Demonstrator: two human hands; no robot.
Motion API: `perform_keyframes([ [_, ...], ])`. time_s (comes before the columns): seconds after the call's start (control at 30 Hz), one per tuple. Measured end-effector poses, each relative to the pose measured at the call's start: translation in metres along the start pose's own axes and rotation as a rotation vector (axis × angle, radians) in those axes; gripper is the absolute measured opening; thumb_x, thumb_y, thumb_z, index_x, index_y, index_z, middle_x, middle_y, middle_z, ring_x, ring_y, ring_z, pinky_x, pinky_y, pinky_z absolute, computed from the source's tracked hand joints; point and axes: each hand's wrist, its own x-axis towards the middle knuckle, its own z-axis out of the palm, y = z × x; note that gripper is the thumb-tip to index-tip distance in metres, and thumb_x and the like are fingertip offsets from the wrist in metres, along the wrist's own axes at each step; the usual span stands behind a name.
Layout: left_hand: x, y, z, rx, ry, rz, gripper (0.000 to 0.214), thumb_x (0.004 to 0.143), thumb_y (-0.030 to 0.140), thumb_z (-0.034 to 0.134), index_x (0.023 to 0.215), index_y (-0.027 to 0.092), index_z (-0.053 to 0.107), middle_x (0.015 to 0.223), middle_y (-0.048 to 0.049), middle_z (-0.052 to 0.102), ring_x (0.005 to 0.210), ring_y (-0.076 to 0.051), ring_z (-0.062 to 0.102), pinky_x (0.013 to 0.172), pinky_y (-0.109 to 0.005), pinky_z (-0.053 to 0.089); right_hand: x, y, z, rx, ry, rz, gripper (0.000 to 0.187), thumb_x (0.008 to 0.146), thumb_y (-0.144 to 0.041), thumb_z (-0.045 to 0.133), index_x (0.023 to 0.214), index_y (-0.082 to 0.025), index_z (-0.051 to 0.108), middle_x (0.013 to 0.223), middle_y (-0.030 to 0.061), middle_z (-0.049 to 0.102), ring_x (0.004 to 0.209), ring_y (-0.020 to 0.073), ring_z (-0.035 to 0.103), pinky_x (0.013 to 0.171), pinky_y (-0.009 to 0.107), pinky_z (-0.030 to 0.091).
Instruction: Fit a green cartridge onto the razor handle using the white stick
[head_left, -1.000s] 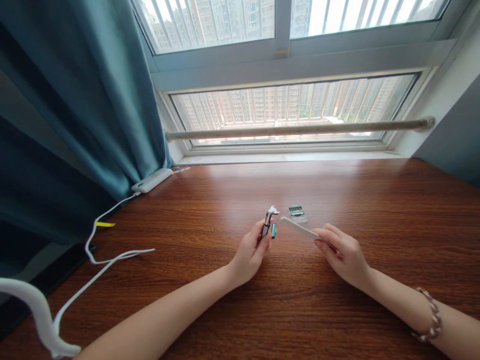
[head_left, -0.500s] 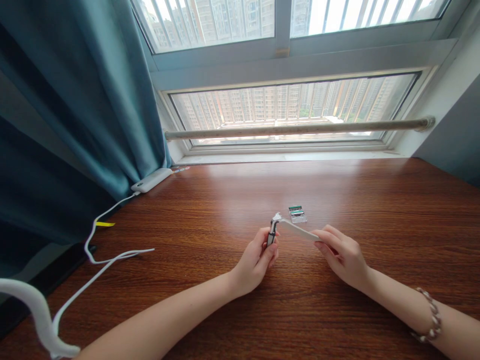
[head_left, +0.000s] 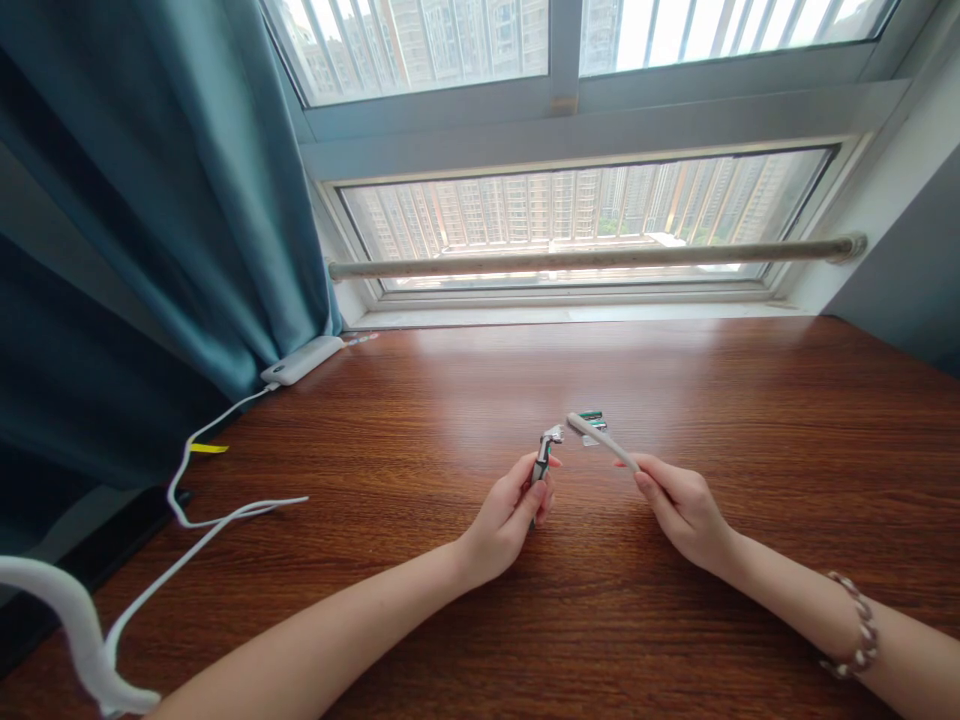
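Silver and black, the razor (head_left: 541, 462) stood tilted in the left hand (head_left: 504, 520), its thumb and fingers pinching the handle just above the desk (head_left: 525, 640). Its bent neck ended in a small head with something whitish on it, too small to make out. The right hand (head_left: 686, 510) pinched one end of a slim off-white stick (head_left: 611, 443) between thumb and fingers, the rounded far end pointing up and left.

Half a second earlier, that rounded end had met the razor's head, or nearly so; now a gap parted them, and the stick crossed in front of the clear plastic tray (head_left: 590, 441) with its green-striped cartridges (head_left: 592, 414), hiding part of both. The razor had barely moved.

Bare wood stretched right of the tray and back to the windowsill (head_left: 570, 316), and more lay between the forearms toward the near edge of view. On the left, room narrowed: a white cable (head_left: 247, 508) looped over the desk, and a white power bank (head_left: 304, 360) lay against the blue curtain (head_left: 202, 180).
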Motion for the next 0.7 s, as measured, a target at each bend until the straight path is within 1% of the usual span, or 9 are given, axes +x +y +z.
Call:
perform_keyframes([
  [0.07, 0.0001, 0.0014, -0.0003, 0.013, 0.004, -0.005, 0.026, 0.089, 0.032, 0.033, 0.109, 0.016, 0.038, 0.069, 0.0, 0.037, 0.063, -0.01, 0.037, 0.059, -0.024, 0.032, 0.0004, -0.0006, -0.0003, -0.001, -0.002, 0.004, 0.023, 0.087, -0.021, 0.035, 0.099, -0.015, 0.053, 0.058, -0.0019, 0.049, 0.05, 0.0085, 0.047, 0.05, 0.019, 0.037],
  [0.13, -0.0001, 0.0027, -0.0004, 0.018, -0.006, -0.003, 0.027, 0.089, 0.032, 0.032, 0.11, 0.015, 0.038, 0.069, -0.0001, 0.037, 0.063, -0.011, 0.037, 0.06, -0.025, 0.032, 0.0007, -0.0005, 0.0, -0.001, -0.053, -0.023, 0.022, 0.087, -0.021, 0.034, 0.098, -0.016, 0.053, 0.058, -0.0021, 0.048, 0.048, 0.0083, 0.044, 0.05, 0.019, 0.036],
  [0.2, -0.0006, 0.0039, -0.0002, 0.028, -0.022, 0.012, 0.027, 0.089, 0.032, 0.033, 0.11, 0.015, 0.038, 0.068, -0.0002, 0.038, 0.062, -0.011, 0.037, 0.06, -0.025, 0.032, 0.0009, 0.0005, 0.0006, -0.011, -0.075, -0.022, 0.021, 0.088, -0.021, 0.034, 0.096, -0.016, 0.053, 0.058, -0.002, 0.047, 0.049, 0.0082, 0.043, 0.05, 0.019, 0.035],
  [0.3, -0.0013, 0.0048, 0.0002, 0.043, -0.033, 0.03, 0.027, 0.089, 0.031, 0.034, 0.111, 0.015, 0.039, 0.068, -0.0003, 0.039, 0.063, -0.011, 0.038, 0.061, -0.025, 0.033, 0.0007, 0.0019, 0.0011, -0.03, -0.003, 0.047, 0.021, 0.088, -0.022, 0.034, 0.094, -0.016, 0.053, 0.054, -0.0034, 0.041, 0.046, 0.0081, 0.039, 0.048, 0.02, 0.033],
  [0.37, -0.0015, 0.005, 0.0005, 0.041, -0.036, 0.039, 0.027, 0.089, 0.03, 0.033, 0.111, 0.016, 0.039, 0.069, -0.0002, 0.039, 0.063, -0.011, 0.038, 0.061, -0.025, 0.033, 0.0003, 0.0022, 0.0008, -0.025, -0.005, 0.038, 0.02, 0.088, -0.022, 0.034, 0.095, -0.016, 0.052, 0.052, -0.004, 0.039, 0.045, 0.008, 0.038, 0.047, 0.02, 0.032],
  [0.43, -0.0014, 0.0052, 0.0007, 0.039, -0.04, 0.049, 0.027, 0.089, 0.029, 0.033, 0.111, 0.016, 0.039, 0.069, -0.0001, 0.039, 0.063, -0.011, 0.038, 0.061, -0.026, 0.033, -0.0001, 0.002, 0.0004, -0.014, -0.065, -0.005, 0.02, 0.088, -0.021, 0.033, 0.096, -0.016, 0.051, 0.054, -0.0037, 0.041, 0.046, 0.0079, 0.039, 0.049, 0.02, 0.033],
  [0.5, -0.0011, 0.0057, 0.0007, 0.044, -0.043, 0.054, 0.026, 0.089, 0.029, 0.033, 0.111, 0.015, 0.039, 0.069, -0.0002, 0.039, 0.063, -0.011, 0.038, 0.061, -0.026, 0.033, 0.0001, 0.002, 0.0006, -0.015, -0.103, -0.012, 0.019, 0.088, -0.021, 0.033, 0.093, -0.017, 0.051, 0.057, -0.003, 0.044, 0.048, 0.008, 0.041, 0.05, 0.02, 0.034],
  [0.6, -0.0005, 0.0061, 0.0003, 0.02, -0.044, 0.043, 0.025, 0.089, 0.028, 0.033, 0.11, 0.015, 0.04, 0.069, -0.0002, 0.04, 0.063, -0.011, 0.039, 0.061, -0.025, 0.033, 0.0009, 0.0025, 0.0015, -0.029, -0.06, 0.043, 0.019, 0.089, -0.023, 0.033, 0.088, -0.017, 0.051, 0.057, -0.0024, 0.046, 0.049, 0.0082, 0.043, 0.049, 0.02, 0.034],
  [0.7, 0.0001, 0.0045, 0.0006, -0.062, -0.053, 0.021, 0.026, 0.089, 0.03, 0.035, 0.109, 0.015, 0.041, 0.069, -0.0004, 0.041, 0.062, -0.01, 0.04, 0.059, -0.025, 0.033, 0.0015, 0.0024, 0.0021, -0.027, -0.049, 0.043, 0.021, 0.089, -0.024, 0.031, 0.089, -0.016, 0.051, 0.056, -0.0023, 0.047, 0.048, 0.0084, 0.044, 0.048, 0.02, 0.034],
])
